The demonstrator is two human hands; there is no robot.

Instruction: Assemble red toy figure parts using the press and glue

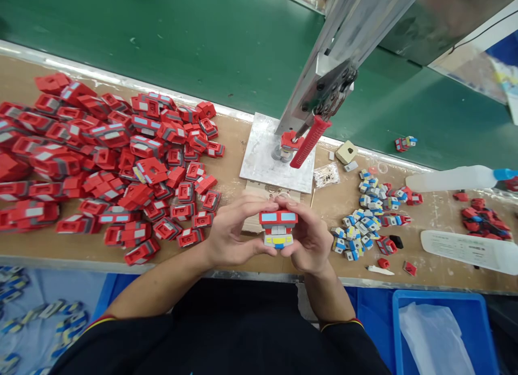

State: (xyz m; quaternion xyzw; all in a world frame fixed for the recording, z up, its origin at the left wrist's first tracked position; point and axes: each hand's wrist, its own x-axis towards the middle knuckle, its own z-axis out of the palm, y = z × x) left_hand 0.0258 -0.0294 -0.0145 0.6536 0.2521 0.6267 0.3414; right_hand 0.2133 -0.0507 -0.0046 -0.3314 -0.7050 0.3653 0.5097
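Between my two hands I hold a small toy figure part (278,228). Its upper piece is red with two light-blue windows, and below that sits a grey, yellow and blue piece. My left hand (231,229) grips its left side, thumb low and fingers over the top. From the right, my right hand (313,236) closes on it the same way. Just beyond my hands, a toggle clamp with a red handle (311,142) stands over a metal plate (259,151). A red piece (290,141) sits under the clamp.
A large heap of red toy pieces (105,143) covers the left of the bench. On the right lie blue-and-white pieces (360,229), cotton swabs (326,175), white bottles (453,179) and a red-piece pile (485,219). A blue bin (439,297) stands below; a green belt (182,46) runs behind.
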